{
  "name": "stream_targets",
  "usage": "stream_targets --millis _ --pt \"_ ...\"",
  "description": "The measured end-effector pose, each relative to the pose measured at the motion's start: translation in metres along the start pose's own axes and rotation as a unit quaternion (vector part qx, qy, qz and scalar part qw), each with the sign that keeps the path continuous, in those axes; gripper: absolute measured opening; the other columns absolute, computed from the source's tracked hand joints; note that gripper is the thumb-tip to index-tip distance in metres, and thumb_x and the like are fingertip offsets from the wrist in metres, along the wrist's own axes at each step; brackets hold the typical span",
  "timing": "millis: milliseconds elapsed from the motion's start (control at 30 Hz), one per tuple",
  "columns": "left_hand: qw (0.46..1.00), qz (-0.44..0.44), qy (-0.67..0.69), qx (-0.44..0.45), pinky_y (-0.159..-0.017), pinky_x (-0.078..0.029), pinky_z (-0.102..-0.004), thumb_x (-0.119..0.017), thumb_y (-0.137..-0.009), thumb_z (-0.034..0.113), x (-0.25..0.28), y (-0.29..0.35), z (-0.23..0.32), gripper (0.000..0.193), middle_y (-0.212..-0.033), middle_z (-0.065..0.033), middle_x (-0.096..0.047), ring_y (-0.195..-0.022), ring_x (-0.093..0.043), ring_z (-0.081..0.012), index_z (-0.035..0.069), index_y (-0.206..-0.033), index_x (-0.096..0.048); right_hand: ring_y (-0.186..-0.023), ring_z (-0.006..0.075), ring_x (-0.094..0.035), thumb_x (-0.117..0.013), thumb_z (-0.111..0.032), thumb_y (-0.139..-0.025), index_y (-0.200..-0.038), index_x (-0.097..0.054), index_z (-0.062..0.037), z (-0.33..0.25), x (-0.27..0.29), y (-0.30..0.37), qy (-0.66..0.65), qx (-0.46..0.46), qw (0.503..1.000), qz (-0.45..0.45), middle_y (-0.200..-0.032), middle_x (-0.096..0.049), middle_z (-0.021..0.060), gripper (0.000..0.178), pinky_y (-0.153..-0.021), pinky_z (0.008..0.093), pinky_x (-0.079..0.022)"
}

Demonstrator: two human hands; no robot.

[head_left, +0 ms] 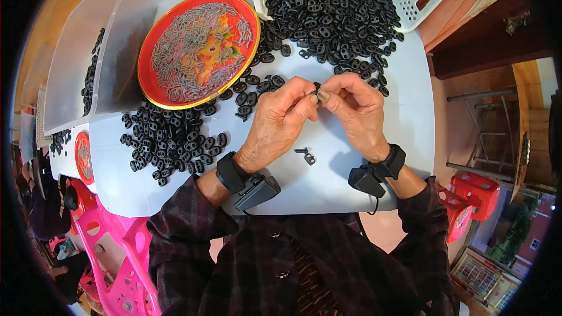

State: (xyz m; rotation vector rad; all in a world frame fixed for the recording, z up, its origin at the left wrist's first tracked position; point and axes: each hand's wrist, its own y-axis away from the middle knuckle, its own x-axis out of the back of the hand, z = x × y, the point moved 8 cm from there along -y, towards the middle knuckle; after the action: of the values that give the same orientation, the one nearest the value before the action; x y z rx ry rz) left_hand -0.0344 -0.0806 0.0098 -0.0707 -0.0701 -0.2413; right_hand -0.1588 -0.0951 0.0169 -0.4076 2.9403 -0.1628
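Both hands meet above the middle of the white table. Between thumb and fingertips, my left hand [281,120] pinches a small black oval piece [317,86], mostly covered by the fingers. My right hand [358,108] closes its thumb and forefinger on the same piece from the other side. Below them on the tabletop lie a couple of loose small black parts [309,157]. Just beyond my hands spreads a large heap of black oval pieces with two holes [333,9]. Another pile of such pieces [178,140] lies left of my left wrist.
A red round tray [144,73] full of small grey screw-like pins rests on the black pieces at the left. Beside it stands a clear plastic bin [76,82]. A white perforated basket [430,0] lies tipped at the back. Pink chairs [120,246] and red stools [475,196] flank the table.
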Motion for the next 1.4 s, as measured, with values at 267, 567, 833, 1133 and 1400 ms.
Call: stream_targets --millis 267,567,833,1133,1400 --pt "0.996 0.008 0.088 0.001 -0.067 -0.046 -0.0223 -0.05 -0.093 0.01 0.002 -0.002 -0.005 0.011 -0.077 -0.002 -0.059 -0.07 -0.056 -0.0079 -0.001 -0.096 -0.053 -0.077 0.0095 -0.059 -0.059 -0.007 -0.089 -0.101 -0.061 0.0007 0.0 0.002 0.0 0.028 -0.045 0.998 0.015 -0.089 -0.064 0.005 0.015 -0.074 0.0232 -0.048" --pt "0.995 0.009 0.098 0.001 -0.065 -0.045 -0.0218 -0.048 -0.091 0.007 -0.001 -0.003 -0.004 0.01 -0.076 -0.0025 -0.059 -0.07 -0.055 -0.0067 -0.001 -0.092 -0.053 -0.077 0.0081 -0.057 -0.06 -0.008 -0.088 -0.096 -0.063 0.0008 0.006 0.001 0.0 0.009 -0.049 0.999 0.004 -0.086 -0.064 0.0034 0.011 -0.073 0.0215 -0.047" --pt "0.994 -0.001 0.107 0.012 -0.07 -0.045 -0.0225 -0.052 -0.093 0.012 -0.001 -0.006 -0.009 0.012 -0.079 -0.0016 -0.059 -0.071 -0.055 -0.0079 0.0 -0.094 -0.056 -0.075 0.0074 -0.055 -0.061 -0.008 -0.087 -0.095 -0.064 -0.0003 0.01 0.002 -0.002 0.015 -0.043 0.999 0.023 -0.086 -0.063 0.002 0.011 -0.072 0.0212 -0.046" --pt "0.999 0.022 0.026 -0.031 -0.067 -0.046 -0.0236 -0.05 -0.093 0.01 0.01 -0.002 0.018 0.013 -0.073 -0.0032 -0.06 -0.071 -0.056 -0.0092 -0.001 -0.096 -0.056 -0.076 0.0087 -0.058 -0.059 -0.007 -0.089 -0.094 -0.061 -0.0012 0.002 0.014 0.002 -0.046 -0.054 0.996 0.052 -0.088 -0.063 0.005 0.008 -0.073 0.0222 -0.047" --pt "0.979 0.052 -0.176 -0.093 -0.063 -0.045 -0.026 -0.056 -0.082 -0.001 0.03 0.016 0.042 0.011 -0.077 -0.0096 -0.06 -0.068 -0.057 -0.0145 -0.002 -0.092 -0.06 -0.069 0.0098 -0.054 -0.058 -0.006 -0.088 -0.093 -0.06 -0.0007 -0.001 0.038 0.013 -0.006 -0.05 0.997 0.063 -0.085 -0.06 0.0044 0.007 -0.066 0.0242 -0.044"
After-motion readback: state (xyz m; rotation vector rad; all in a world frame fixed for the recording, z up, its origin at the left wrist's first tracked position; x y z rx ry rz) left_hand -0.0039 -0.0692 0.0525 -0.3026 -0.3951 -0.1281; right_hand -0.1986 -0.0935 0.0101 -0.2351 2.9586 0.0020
